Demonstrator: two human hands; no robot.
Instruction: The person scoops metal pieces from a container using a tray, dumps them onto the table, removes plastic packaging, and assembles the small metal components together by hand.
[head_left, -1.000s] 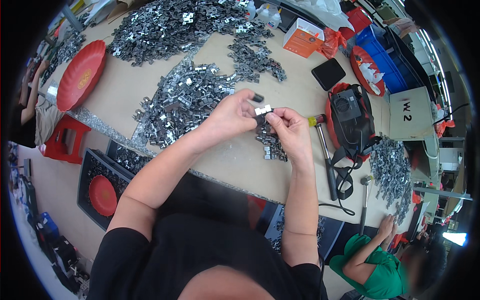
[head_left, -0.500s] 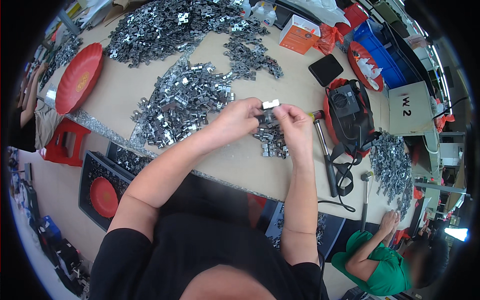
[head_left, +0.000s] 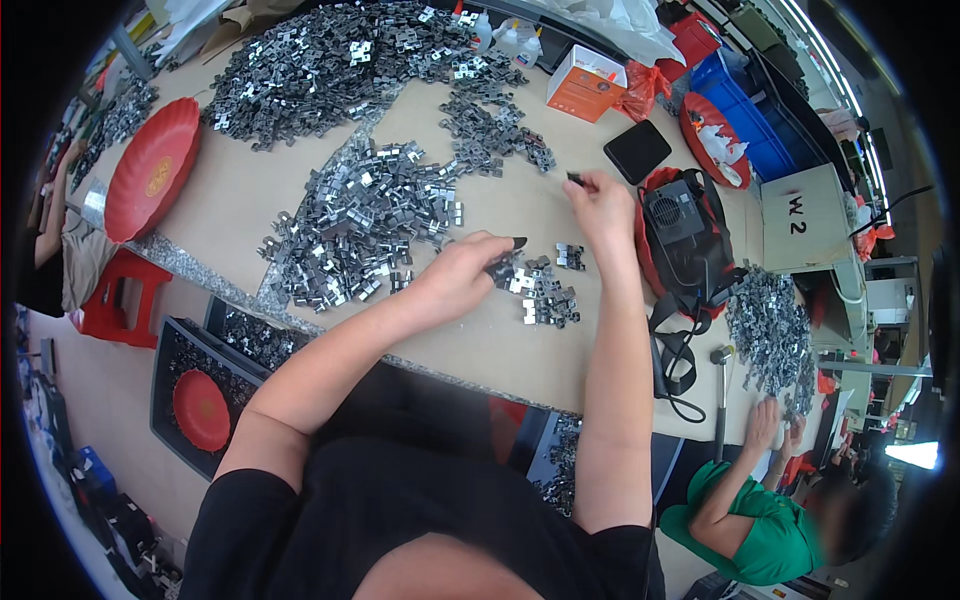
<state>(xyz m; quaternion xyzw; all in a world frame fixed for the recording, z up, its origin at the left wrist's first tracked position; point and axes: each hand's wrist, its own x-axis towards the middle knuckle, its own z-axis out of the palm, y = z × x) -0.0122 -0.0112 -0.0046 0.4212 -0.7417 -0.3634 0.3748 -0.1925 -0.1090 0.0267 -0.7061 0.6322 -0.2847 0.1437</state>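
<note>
My left hand (head_left: 462, 278) is closed low over the worktop, its fingers curled by small silvery metal clips. A dark tip shows at its finger end; whether that is a covering or a part is unclear. A small group of metal clips (head_left: 548, 298) lies right beside it. Farther up and to the right, my right hand (head_left: 606, 212) is pinched, with a small dark piece (head_left: 574, 179) at its fingertips, too small to name. Left of my hands spreads a large heap of metal clips (head_left: 365, 215). One little cluster of clips (head_left: 570, 257) sits between my hands.
A bigger clip pile (head_left: 300, 75) lies at the back. Around are a red tray (head_left: 152, 170), an orange box (head_left: 587, 85), a black flat device (head_left: 637, 152), a black fan-like unit (head_left: 680, 225) and a hammer (head_left: 722, 400). A green-shirted co-worker (head_left: 765, 530) handles parts at right.
My hands have moved apart: the left down and left, the right up. The bright clip between them is no longer seen there. My right forearm now covers the nearer hammer.
</note>
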